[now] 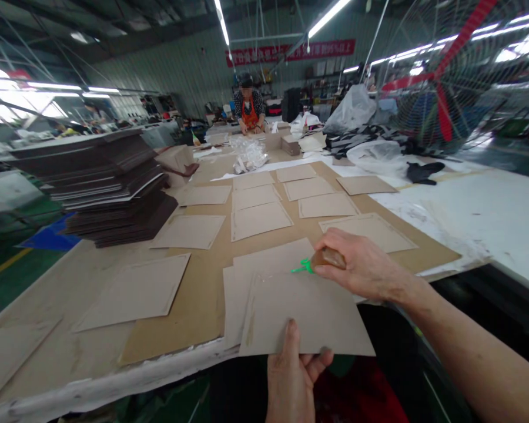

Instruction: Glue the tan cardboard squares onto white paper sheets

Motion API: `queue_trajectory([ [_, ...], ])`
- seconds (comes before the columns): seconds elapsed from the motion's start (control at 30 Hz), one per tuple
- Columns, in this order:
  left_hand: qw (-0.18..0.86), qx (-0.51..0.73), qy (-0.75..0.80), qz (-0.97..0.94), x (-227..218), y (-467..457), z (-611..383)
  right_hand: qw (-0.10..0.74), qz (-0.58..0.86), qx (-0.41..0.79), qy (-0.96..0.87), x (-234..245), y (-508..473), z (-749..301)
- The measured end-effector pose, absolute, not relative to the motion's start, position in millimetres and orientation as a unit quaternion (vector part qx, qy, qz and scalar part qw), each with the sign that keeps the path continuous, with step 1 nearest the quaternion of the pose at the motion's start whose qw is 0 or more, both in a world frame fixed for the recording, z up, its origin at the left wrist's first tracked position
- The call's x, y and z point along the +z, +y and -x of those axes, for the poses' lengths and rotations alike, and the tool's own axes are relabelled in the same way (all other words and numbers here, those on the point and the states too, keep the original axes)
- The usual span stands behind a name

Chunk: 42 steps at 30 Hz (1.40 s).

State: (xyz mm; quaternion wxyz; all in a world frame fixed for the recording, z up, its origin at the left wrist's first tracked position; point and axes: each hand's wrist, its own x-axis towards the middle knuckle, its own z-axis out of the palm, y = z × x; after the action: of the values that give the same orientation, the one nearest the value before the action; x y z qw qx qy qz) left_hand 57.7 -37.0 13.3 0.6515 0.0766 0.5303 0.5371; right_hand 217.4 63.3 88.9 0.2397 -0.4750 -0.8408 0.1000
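Note:
My right hand (357, 261) is wrapped round a brown glue bottle (330, 258) with a green nozzle, tilted so the tip points left, just over a greyish-tan cardboard sheet (308, 314). A shiny wet line runs along the sheet's far edge, and a streak marks its left edge. My left hand (293, 373) pinches the sheet's near edge, thumb on top and fingers beneath. Under and behind that sheet lie other cardboard sheets (233, 299), partly covered.
Several cardboard sheets (260, 220) with glue-like edge marks lie across a brown board (194, 294). A tall stack of dark sheets (110, 176) stands at left. Crumpled clear plastic (249, 155) lies farther back. A large fan (441, 76) is at right, and a person (249, 108) works across the table.

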Motion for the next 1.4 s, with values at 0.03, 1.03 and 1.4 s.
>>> queue_trajectory([
  [0.03,0.653,0.537,0.529,-0.077,12.3,-36.8,-57.5,0.236,0.486,0.1,-0.835,90.0,59.2,-230.3],
  [1.03,0.617,0.546,0.561,-0.078,15.6,-33.7,-61.3,0.34,0.476,0.151,-0.797,64.1,48.8,-254.2],
  [1.4,0.604,0.542,0.577,-0.095,10.4,-37.1,-48.3,0.325,0.52,0.195,-0.766,67.8,21.4,-315.0],
])
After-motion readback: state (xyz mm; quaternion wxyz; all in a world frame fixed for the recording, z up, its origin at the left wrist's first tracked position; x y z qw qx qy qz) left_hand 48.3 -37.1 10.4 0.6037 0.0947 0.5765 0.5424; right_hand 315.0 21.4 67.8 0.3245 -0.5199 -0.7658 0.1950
